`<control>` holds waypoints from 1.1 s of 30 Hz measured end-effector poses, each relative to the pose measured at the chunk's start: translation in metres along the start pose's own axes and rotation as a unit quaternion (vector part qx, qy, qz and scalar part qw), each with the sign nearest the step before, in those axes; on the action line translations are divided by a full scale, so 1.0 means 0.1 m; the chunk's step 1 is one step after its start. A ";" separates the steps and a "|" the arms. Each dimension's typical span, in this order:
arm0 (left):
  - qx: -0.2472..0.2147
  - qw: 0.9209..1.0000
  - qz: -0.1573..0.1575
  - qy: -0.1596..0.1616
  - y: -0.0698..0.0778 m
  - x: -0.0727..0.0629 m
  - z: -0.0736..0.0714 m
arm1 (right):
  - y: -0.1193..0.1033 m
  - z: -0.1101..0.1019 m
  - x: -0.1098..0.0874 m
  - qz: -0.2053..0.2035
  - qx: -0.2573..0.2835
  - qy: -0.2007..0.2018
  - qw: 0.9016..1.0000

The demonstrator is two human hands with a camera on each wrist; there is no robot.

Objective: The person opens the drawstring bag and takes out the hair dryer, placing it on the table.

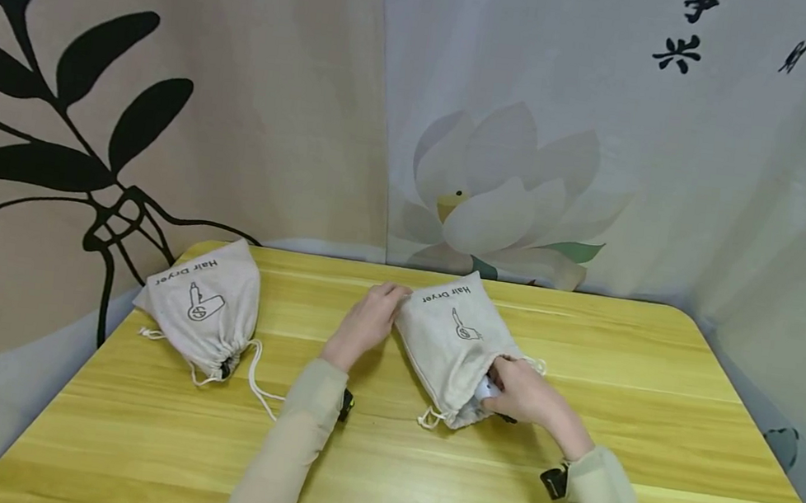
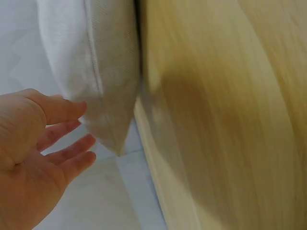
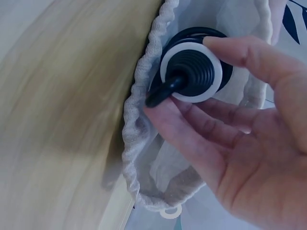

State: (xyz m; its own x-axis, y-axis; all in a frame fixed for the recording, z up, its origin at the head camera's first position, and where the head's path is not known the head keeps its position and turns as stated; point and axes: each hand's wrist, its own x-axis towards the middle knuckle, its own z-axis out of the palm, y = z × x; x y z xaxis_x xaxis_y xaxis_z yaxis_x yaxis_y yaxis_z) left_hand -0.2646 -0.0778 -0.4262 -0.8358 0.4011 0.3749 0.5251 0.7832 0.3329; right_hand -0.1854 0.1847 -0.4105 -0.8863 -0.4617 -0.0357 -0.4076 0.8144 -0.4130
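A pale cloth drawstring bag point(image 1: 446, 331) printed "Hair Dryer" lies on the table, its mouth toward me. My left hand point(image 1: 368, 322) is at its far left corner, thumb and fingertips pinching the cloth edge point(image 2: 103, 105). My right hand point(image 1: 529, 390) reaches into the gathered mouth point(image 3: 139, 91). Its thumb and fingers grip the round handle end of a hair dryer point(image 3: 192, 72), with a white ring and a black ribbed cord sleeve. The black cord point(image 3: 163, 93) bends away from it. Most of the dryer is hidden inside the bag.
A second "Hair Dryer" drawstring bag point(image 1: 206, 304) lies on the left of the wooden table point(image 1: 421, 486), its white string point(image 1: 258, 376) trailing right. Printed curtains point(image 1: 580, 72) hang behind the table. Each wrist wears a dark device point(image 1: 554, 482).
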 end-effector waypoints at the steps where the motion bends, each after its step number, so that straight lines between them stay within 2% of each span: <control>1: 0.007 1.000 0.005 -0.003 -0.02 0.01 0.01 | 0.00 0.00 0.00 0.001 0.002 -0.002 1.000; 6: 0.056 0.998 0.015 -0.020 -0.08 0.05 0.06 | 0.02 -0.02 -0.01 0.006 0.009 -0.017 1.000; 12: 0.107 0.993 0.007 -0.043 -0.12 0.11 0.12 | 0.03 -0.04 0.01 0.011 0.012 -0.020 1.000; 21: 0.113 0.992 -0.012 -0.059 -0.15 0.11 0.16 | 0.10 -0.08 -0.02 0.004 0.005 -0.019 1.000; 28: 0.109 0.991 -0.030 -0.072 -0.18 0.08 0.13 | 0.16 -0.14 -0.05 0.002 0.010 -0.035 0.999; 33: 0.104 0.991 -0.038 -0.078 -0.19 0.05 0.10 | 0.18 -0.17 -0.08 0.015 0.027 -0.055 0.998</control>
State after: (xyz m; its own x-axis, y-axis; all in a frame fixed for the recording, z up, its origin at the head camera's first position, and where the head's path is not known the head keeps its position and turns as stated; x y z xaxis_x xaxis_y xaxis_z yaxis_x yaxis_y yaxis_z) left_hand -0.2803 -0.0854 -0.4396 -0.8945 0.3935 0.2120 0.4293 0.8884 0.1624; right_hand -0.1894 0.2087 -0.4022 -0.8674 -0.4750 -0.1484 -0.3654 0.8104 -0.4580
